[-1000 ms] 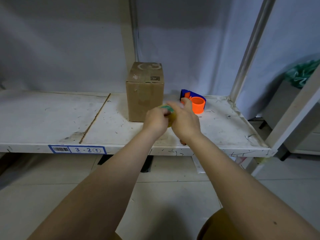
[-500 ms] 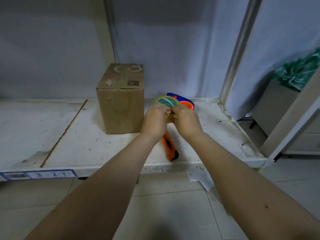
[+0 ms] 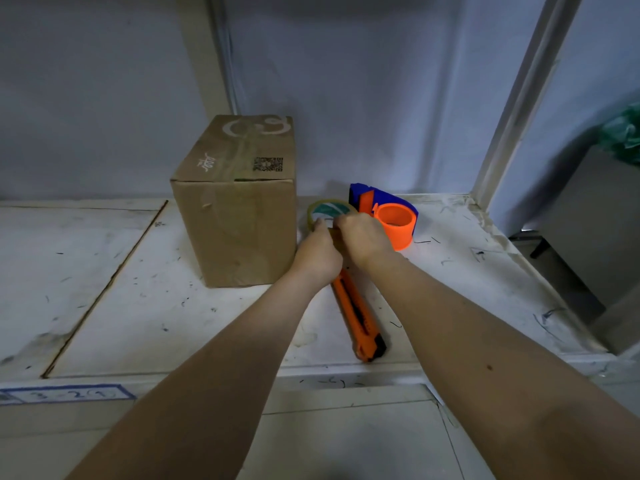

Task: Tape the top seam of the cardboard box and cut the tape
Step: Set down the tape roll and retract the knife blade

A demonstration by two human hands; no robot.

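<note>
A closed cardboard box [image 3: 242, 216] stands upright on the white shelf [image 3: 121, 306], with old tape along its top seam. Just right of the box, my left hand [image 3: 320, 252] and my right hand [image 3: 363, 237] both grip a roll of clear tape [image 3: 327, 209] with a green-and-white core, held a little above the shelf. My fingertips pinch at the roll's near edge. An orange utility knife [image 3: 360, 320] lies on the shelf beneath my wrists, its black end toward me.
An orange and blue tape dispenser [image 3: 391, 216] sits right behind my right hand. A metal upright [image 3: 519, 98] rises at the shelf's right end. A seam [image 3: 104, 289] runs across the shelf left of the box. A grey curtain hangs behind.
The view has moved closer and lower. My hands with the tape roll have stayed beside the box, now slightly nearer the dispenser; the knife has come fully into sight under them.
</note>
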